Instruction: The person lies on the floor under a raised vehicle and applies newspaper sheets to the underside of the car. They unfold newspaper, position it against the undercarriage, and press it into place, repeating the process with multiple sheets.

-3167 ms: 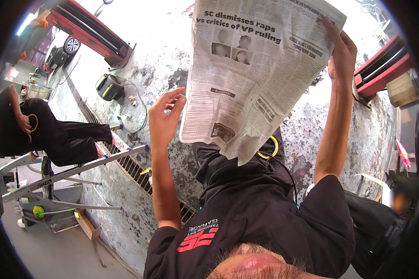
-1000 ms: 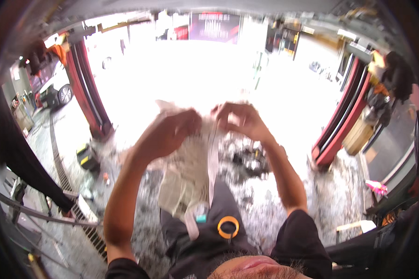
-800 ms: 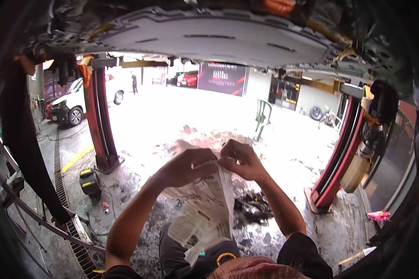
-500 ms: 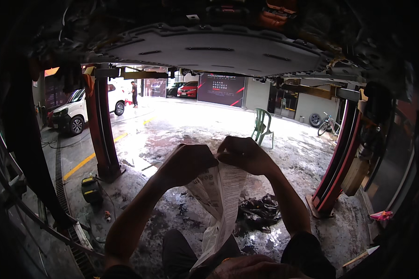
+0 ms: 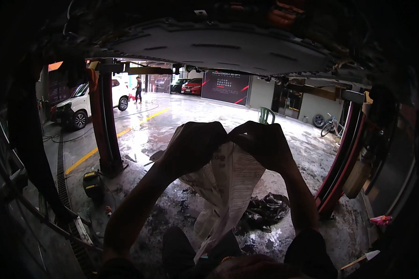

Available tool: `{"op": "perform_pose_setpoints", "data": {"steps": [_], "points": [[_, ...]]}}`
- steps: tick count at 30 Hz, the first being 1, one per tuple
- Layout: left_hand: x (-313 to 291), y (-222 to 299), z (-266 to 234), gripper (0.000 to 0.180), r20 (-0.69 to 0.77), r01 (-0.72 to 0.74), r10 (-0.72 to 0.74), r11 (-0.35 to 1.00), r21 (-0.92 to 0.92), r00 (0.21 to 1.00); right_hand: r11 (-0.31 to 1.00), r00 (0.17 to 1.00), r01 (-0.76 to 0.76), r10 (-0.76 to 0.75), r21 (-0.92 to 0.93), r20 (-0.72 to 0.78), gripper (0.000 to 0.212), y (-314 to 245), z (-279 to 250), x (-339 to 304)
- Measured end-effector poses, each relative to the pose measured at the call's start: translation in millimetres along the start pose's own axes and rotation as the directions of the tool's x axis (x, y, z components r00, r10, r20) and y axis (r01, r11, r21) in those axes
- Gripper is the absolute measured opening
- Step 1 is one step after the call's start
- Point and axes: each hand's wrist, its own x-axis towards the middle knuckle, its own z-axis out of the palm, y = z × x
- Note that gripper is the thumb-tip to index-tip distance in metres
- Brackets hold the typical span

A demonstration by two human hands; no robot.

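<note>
We've got the newspaper sheet (image 5: 239, 174) up in front of us, centre of the scene, hanging from both hands. Left hand (image 5: 195, 145) is closed on its upper edge, back of the hand toward us. Right hand (image 5: 263, 145) pinches the same edge, with a small gap showing inside the curled fingers. Fingertips of the two hands almost meet at the top. Hands are in deep shadow, so we can't make out each finger. Sheet is creased, narrows downward, and its lower tip hangs in front of our dark trousers (image 5: 178, 251).

Overhead we have a vehicle underside (image 5: 246, 49), with a red lift post (image 5: 108, 125) on the left and a second post (image 5: 342, 160) on the right. On the floor, right of the sheet and beyond it, we see a crumpled black heap (image 5: 269, 209); material unclear. Left, near the post base: a black case with yellow patches (image 5: 93, 186). Near right, a pink object (image 5: 381, 220); can't tell what.

Far left we see a white car (image 5: 70, 111) and a standing person (image 5: 138, 90); far centre, a red car (image 5: 192, 87). Far right: green chair (image 5: 266, 115), loose tyre (image 5: 318, 121), bicycle (image 5: 329, 128).
</note>
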Motion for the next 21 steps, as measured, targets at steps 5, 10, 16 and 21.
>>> {"op": "perform_pose_setpoints", "data": {"steps": [5, 10, 16, 21], "points": [[12.7, 9.1, -0.1, 0.011, -0.162, -0.081, 0.085, 0.996, 0.032, 0.983, 0.986, 0.970, 0.142, -0.157, -0.093, -0.186, 0.020, 3.8, -1.5, -4.7], [15.4, 19.7, -10.0, 0.012, -0.101, 0.038, -0.048, 0.994, -0.099, 0.994, 0.946, 0.992, -0.104, 0.119, 0.306, -0.031, 0.036, -12.9, -26.5, -5.9], [16.8, -18.8, -15.5, 0.028, -0.118, -0.236, 0.270, 0.942, 0.239, 0.956, 0.825, 0.940, -0.224, 0.043, 0.520, 0.338, 0.038, 54.1, -22.0, -8.2], [3.5, -52.9, -20.1, 0.024, 0.162, 0.051, -0.014, 0.972, -0.229, 0.987, 0.976, 0.973, 0.027, -0.075, 0.215, 0.217, 0.023, 68.4, -22.6, -0.1]]}}
